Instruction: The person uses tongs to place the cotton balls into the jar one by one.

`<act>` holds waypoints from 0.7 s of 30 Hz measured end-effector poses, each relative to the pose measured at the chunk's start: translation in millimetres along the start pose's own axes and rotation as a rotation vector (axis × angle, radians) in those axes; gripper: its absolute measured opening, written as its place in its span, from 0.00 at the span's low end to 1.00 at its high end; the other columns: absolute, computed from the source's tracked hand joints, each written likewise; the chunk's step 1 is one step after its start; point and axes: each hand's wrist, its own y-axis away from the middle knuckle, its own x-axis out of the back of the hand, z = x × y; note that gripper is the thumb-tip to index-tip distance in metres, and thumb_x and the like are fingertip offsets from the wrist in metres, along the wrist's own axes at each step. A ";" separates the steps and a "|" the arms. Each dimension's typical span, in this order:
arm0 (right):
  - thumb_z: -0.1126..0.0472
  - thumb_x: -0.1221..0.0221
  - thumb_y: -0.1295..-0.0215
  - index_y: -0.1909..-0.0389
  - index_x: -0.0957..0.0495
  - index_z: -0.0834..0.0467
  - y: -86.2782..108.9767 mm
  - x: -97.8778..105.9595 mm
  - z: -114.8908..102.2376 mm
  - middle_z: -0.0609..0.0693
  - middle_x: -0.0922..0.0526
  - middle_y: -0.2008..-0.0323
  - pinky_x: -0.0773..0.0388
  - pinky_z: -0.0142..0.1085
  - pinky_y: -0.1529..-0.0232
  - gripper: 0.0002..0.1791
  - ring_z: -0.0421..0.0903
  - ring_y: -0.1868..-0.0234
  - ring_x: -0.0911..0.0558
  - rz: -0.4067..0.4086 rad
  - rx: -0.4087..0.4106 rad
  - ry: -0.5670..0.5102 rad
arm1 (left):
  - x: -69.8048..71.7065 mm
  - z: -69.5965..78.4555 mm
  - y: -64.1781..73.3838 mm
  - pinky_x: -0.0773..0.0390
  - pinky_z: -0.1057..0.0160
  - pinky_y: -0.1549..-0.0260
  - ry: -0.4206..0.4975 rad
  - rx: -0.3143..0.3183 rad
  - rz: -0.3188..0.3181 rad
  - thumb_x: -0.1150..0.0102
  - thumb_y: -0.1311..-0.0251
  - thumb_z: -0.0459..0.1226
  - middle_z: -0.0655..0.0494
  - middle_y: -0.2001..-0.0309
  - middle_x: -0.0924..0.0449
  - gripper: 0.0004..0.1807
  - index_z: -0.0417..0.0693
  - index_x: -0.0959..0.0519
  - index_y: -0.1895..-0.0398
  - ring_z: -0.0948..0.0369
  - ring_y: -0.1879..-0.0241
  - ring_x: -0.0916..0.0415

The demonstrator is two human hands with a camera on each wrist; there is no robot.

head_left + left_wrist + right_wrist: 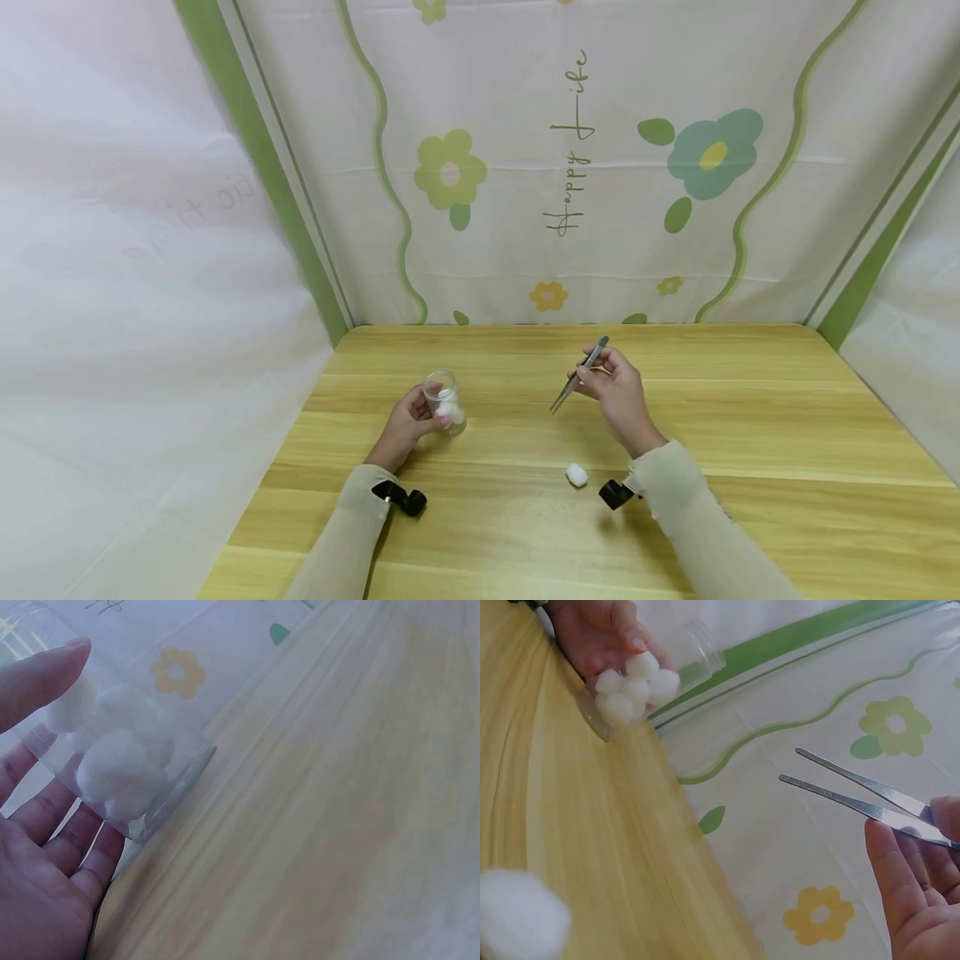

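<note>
My left hand (405, 429) grips a clear jar (458, 427) with its thumb on the near side and fingers round the far side. Several white cotton balls (120, 769) lie inside the jar, whose open mouth shows in the head view. Between thumb and fingers, my right hand (618, 398) pinches metal tweezers (577, 379). The tweezers' tips point down and left, stand apart and have nothing between them. A single cotton ball (576, 475) lies on the table, nearer me than the right hand; it also shows at the lower left of the right wrist view.
The wood-grain table (495, 533) runs back to a white fabric wall (517, 250) with printed flowers. Further fabric walls stand at the left and right. A black wrist camera (401, 497) sits on the left sleeve, and another wrist camera (615, 495) on the right.
</note>
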 end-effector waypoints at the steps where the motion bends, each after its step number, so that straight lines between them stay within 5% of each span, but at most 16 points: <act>1: 0.68 0.43 0.31 0.44 0.33 0.65 0.7 1.7 0.4 0.58 0.28 0.55 0.20 0.44 0.54 0.18 0.57 0.53 0.19 0.000 -0.004 0.006 | 1.2 -4.6 -1.8 0.28 0.64 0.46 -0.005 -0.003 0.007 0.28 0.47 0.31 0.43 0.40 0.27 0.35 0.43 0.31 0.35 0.52 0.42 0.29; 4: 0.68 0.42 0.31 0.44 0.33 0.66 2.2 6.8 2.3 0.60 0.28 0.55 0.20 0.44 0.55 0.18 0.59 0.53 0.19 0.001 -0.007 0.015 | 3.7 -14.4 -5.0 0.27 0.65 0.48 -0.014 -0.020 0.019 0.27 0.49 0.33 0.45 0.41 0.26 0.35 0.46 0.29 0.36 0.53 0.44 0.28; 21: 0.67 0.42 0.31 0.45 0.33 0.68 13.0 23.6 5.1 0.63 0.29 0.55 0.20 0.43 0.55 0.18 0.53 0.55 0.17 -0.018 -0.040 0.092 | 4.8 -15.7 -6.5 0.27 0.63 0.47 -0.007 -0.012 0.006 0.27 0.48 0.34 0.44 0.42 0.26 0.35 0.46 0.30 0.35 0.50 0.43 0.28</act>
